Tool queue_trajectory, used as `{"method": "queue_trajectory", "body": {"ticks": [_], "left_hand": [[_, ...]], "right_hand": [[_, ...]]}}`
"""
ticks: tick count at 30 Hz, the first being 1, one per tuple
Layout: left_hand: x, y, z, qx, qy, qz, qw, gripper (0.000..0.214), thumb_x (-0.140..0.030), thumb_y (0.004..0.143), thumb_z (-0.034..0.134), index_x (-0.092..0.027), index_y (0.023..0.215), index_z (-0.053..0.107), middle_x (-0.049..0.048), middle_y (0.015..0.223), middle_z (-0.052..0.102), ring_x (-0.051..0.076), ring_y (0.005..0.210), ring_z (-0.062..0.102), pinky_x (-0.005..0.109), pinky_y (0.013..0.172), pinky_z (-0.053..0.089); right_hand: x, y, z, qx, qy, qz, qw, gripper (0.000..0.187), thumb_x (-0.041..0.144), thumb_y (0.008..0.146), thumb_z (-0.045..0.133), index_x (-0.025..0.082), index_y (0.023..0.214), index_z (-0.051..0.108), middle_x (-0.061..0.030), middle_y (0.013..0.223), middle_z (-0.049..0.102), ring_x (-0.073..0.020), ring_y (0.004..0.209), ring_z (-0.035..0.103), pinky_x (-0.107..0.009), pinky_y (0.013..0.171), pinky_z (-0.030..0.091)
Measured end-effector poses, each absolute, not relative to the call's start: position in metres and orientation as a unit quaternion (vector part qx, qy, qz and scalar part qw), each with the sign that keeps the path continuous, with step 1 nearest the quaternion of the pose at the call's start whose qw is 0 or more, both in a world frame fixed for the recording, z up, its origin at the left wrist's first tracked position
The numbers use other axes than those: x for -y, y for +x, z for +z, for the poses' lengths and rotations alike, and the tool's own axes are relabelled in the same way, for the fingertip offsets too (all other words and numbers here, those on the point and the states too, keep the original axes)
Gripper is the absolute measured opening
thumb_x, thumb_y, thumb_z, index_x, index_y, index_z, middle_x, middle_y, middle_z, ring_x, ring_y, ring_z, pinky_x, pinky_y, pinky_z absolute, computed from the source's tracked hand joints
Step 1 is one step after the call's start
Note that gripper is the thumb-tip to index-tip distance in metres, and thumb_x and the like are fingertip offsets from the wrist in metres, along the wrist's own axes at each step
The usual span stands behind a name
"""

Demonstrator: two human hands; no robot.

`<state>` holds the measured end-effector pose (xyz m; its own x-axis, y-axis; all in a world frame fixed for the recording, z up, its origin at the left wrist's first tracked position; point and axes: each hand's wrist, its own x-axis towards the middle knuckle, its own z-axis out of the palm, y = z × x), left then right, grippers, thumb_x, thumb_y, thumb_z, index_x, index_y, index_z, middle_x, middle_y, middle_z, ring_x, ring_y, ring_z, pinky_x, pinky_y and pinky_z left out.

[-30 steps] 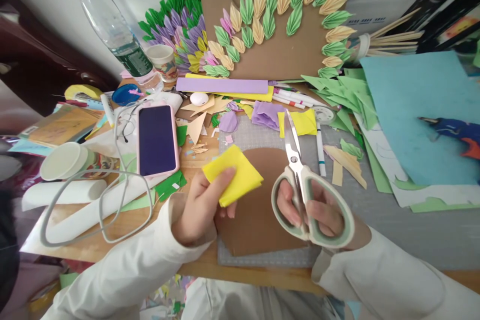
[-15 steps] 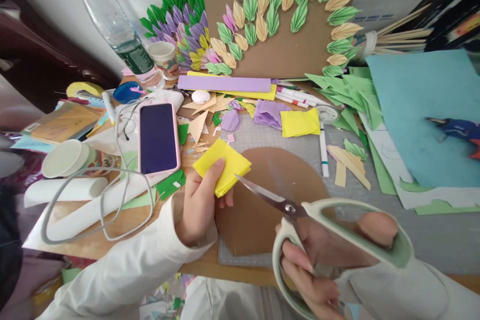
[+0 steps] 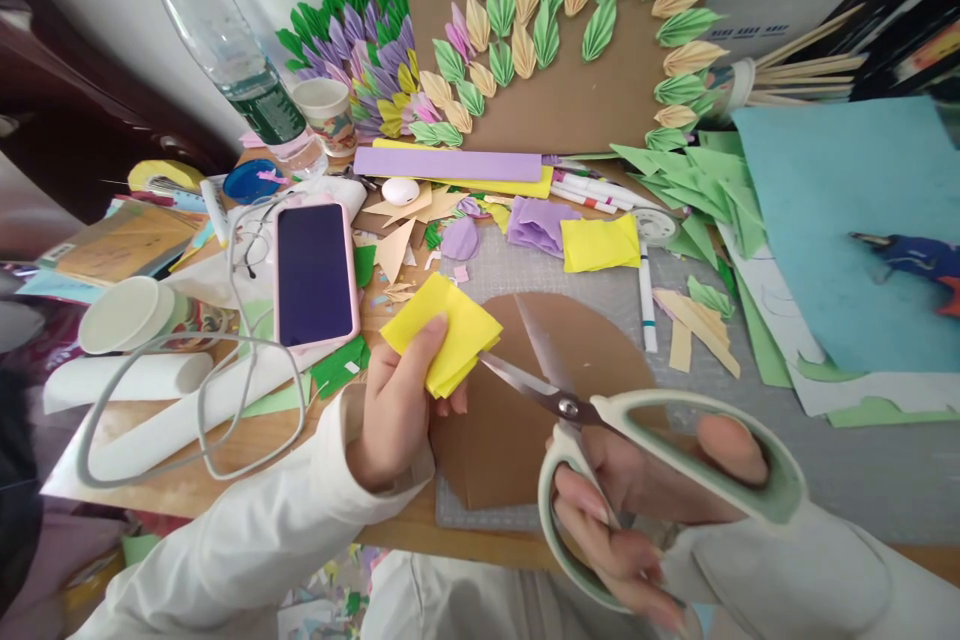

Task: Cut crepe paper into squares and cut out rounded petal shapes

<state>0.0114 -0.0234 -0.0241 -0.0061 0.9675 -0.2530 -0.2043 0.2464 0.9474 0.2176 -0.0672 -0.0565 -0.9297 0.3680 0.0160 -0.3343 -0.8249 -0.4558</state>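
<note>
Between the thumb and fingers of my left hand is a folded stack of yellow paper, held over the table's near middle. My right hand grips a pair of scissors by its pale green and white handles, thumb in one loop and fingers in the other. The blades stand apart. One blade tip lies at the right corner of the yellow paper; I cannot tell whether it touches. Below them lies a rounded piece of brown cardboard on a grey cutting mat.
A phone, a looped cable and a paper cup lie left. Behind stand a water bottle and a cardboard panel with pleated paper leaves. A glue gun rests on blue paper at right.
The scissors have shifted slightly left and their blades have spread wider. The yellow paper remains in my left hand, with its layers now a little more fanned at the right corner.
</note>
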Motion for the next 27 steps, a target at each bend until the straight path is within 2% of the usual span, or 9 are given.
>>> {"method": "queue_trajectory", "body": {"ticks": [3, 8, 18, 23, 27], "left_hand": [[0.026, 0.012, -0.022, -0.520, 0.375, 0.476, 0.602, 0.046, -0.038, 0.091, 0.053, -0.019, 0.049, 0.052, -0.0009, 0.036, 0.051, 0.009, 0.033, 0.044, 0.021, 0.034, 0.030], [0.030, 0.013, -0.024, -0.491, 0.377, 0.461, 0.636, 0.045, -0.041, 0.091, 0.056, -0.017, 0.053, 0.061, 0.0006, 0.040, 0.056, 0.010, 0.035, 0.046, 0.021, 0.036, 0.032], [0.032, 0.011, -0.021, -0.442, 0.399, 0.416, 0.688, 0.048, -0.047, 0.091, 0.055, -0.014, 0.056, 0.062, 0.0042, 0.044, 0.061, 0.009, 0.036, 0.046, 0.021, 0.037, 0.033], [0.027, 0.014, -0.015, -0.413, 0.354, 0.425, 0.723, 0.040, -0.050, 0.084, 0.061, -0.013, 0.069, 0.065, 0.0066, 0.049, 0.067, 0.011, 0.036, 0.049, 0.020, 0.035, 0.033], [0.024, 0.012, -0.011, -0.391, 0.353, 0.401, 0.749, 0.045, -0.055, 0.080, 0.063, -0.011, 0.072, 0.069, 0.0097, 0.052, 0.070, 0.012, 0.036, 0.051, 0.021, 0.033, 0.032]], "right_hand": [[0.064, 0.219, -0.051, 0.181, -0.009, 0.960, 0.212, 0.069, 0.085, 0.071, 0.043, 0.019, 0.089, 0.049, 0.0063, 0.062, 0.043, -0.0095, 0.042, 0.052, -0.017, 0.035, 0.030], [0.057, 0.219, -0.050, 0.187, 0.009, 0.962, 0.197, 0.068, 0.083, 0.068, 0.052, 0.018, 0.091, 0.051, 0.0064, 0.063, 0.043, -0.0097, 0.045, 0.053, -0.017, 0.037, 0.035], [0.055, 0.221, -0.044, 0.238, -0.004, 0.943, 0.234, 0.063, 0.078, 0.075, 0.050, 0.018, 0.092, 0.048, 0.0065, 0.067, 0.037, -0.0079, 0.043, 0.039, -0.019, 0.038, 0.031], [0.057, 0.223, -0.041, 0.225, 0.011, 0.947, 0.231, 0.062, 0.072, 0.071, 0.062, 0.016, 0.095, 0.052, 0.0042, 0.070, 0.039, -0.0087, 0.047, 0.034, -0.022, 0.041, 0.031], [0.064, 0.229, -0.037, 0.169, -0.093, 0.950, 0.244, 0.066, 0.072, 0.066, 0.066, 0.014, 0.096, 0.060, -0.0017, 0.080, 0.042, -0.0111, 0.058, 0.032, -0.024, 0.045, 0.029]]}}
